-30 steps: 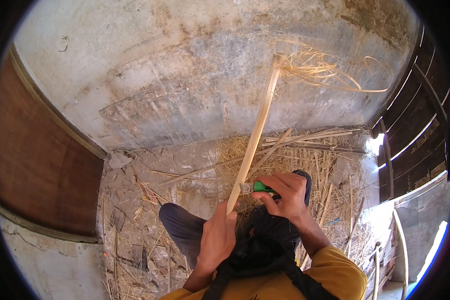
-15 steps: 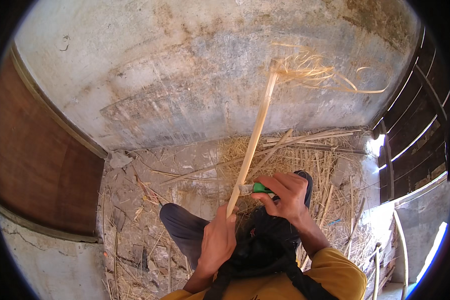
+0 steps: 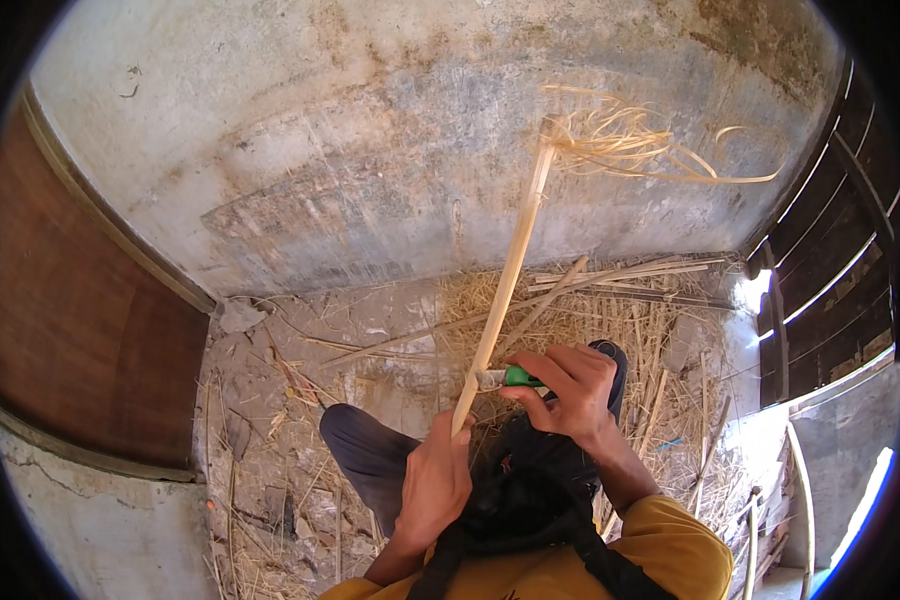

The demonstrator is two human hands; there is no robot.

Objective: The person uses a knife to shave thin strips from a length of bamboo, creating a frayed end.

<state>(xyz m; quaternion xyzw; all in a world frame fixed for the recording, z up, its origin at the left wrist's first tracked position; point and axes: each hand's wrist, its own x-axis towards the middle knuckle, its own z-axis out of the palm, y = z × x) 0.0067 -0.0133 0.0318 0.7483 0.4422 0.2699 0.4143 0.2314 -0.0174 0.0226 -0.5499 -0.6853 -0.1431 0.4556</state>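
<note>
A long pale strip of split wood or bamboo (image 3: 510, 262) slants up and away from me, its far end carrying a tuft of curled shavings (image 3: 615, 140). Around its near end my left hand (image 3: 437, 470) is closed. My right hand (image 3: 573, 390) grips the green handle of a knife (image 3: 519, 376), fingers wrapped over it. The knife's short blade lies against the strip's right side, a little above my left hand. Part of the handle is hidden by my fingers.
Straw-like shavings (image 3: 610, 320) and loose strips (image 3: 640, 272) litter the floor between my knees and beyond. A stained wall (image 3: 350, 150) rises ahead. At left stands a brown wooden panel (image 3: 90, 290); dark slats (image 3: 840, 240) stand at right.
Almost nothing differs. The knife and strip have shifted very slightly, and the long loose shavings at the far end have swayed a little.
</note>
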